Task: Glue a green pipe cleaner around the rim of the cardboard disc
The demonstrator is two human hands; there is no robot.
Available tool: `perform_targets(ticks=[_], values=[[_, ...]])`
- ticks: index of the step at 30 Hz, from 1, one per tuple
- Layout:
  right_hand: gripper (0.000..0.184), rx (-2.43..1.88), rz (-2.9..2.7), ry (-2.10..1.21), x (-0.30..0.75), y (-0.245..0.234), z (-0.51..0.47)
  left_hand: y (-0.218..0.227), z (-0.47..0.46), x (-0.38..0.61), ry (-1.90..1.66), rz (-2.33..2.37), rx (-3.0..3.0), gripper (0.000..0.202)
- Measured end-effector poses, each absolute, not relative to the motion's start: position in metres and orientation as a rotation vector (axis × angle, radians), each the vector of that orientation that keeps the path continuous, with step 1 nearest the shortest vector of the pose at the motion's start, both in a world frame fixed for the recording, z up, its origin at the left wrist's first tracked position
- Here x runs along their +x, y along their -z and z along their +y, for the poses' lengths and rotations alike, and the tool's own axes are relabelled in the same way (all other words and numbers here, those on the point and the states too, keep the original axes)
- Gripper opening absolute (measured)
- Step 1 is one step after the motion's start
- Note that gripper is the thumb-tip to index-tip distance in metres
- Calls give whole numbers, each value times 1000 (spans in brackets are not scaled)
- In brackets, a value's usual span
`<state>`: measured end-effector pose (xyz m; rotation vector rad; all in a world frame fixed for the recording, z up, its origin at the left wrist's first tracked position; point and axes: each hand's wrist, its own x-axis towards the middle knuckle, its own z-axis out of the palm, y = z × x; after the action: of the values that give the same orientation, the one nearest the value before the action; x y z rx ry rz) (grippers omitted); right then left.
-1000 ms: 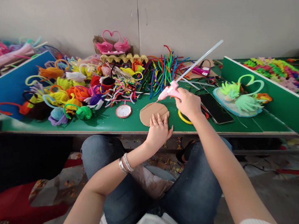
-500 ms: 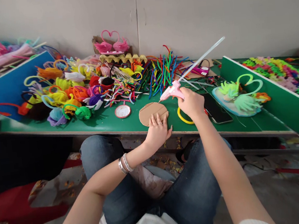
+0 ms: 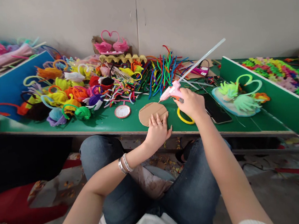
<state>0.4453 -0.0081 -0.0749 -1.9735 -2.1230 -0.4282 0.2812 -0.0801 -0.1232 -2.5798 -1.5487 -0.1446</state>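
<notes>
A rounded cardboard piece (image 3: pixel 149 113) lies flat on the green table (image 3: pixel 102 124) near its front edge. My left hand (image 3: pixel 157 129) rests on it with fingers stretched out over its lower right part. My right hand (image 3: pixel 191 103) is wrapped round the handle of a pink glue gun (image 3: pixel 172 90). A long clear glue stick (image 3: pixel 202 59) sticks out of the gun's back, up and to the right. The nozzle points down left at the cardboard's upper right edge; whether it touches, I cannot tell. Under my right hand shows a yellow ring-shaped handle (image 3: pixel 184 118).
A dark phone (image 3: pixel 217 108) and a base with green pipe-cleaner swans (image 3: pixel 240 99) sit to the right, before a green divider (image 3: pixel 270 95). Coloured pipe cleaners (image 3: pixel 163 73) and fuzzy swans (image 3: pixel 80 94) fill the back and left. A round white lid (image 3: pixel 122 111) lies left of the cardboard.
The fingers of my right hand have shifted on the glue gun's handle, and its nozzle has moved very slightly left. My left hand stays on the cardboard.
</notes>
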Motion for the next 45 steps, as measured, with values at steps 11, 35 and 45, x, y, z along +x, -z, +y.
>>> perform_targets(ticks=[11, 35, 45], values=[[30, -1993, -2093, 407, 446, 72, -11, 123, -80, 281, 147, -1546, -2587, 59], [40, -1957, -1959, 406, 461, 71, -18, 122, -69, 280, 208, -1581, -2580, 63], [42, -1952, -2063, 323, 458, 79, -10, 103, -38, 222, -32, -1136, -3010, 50]])
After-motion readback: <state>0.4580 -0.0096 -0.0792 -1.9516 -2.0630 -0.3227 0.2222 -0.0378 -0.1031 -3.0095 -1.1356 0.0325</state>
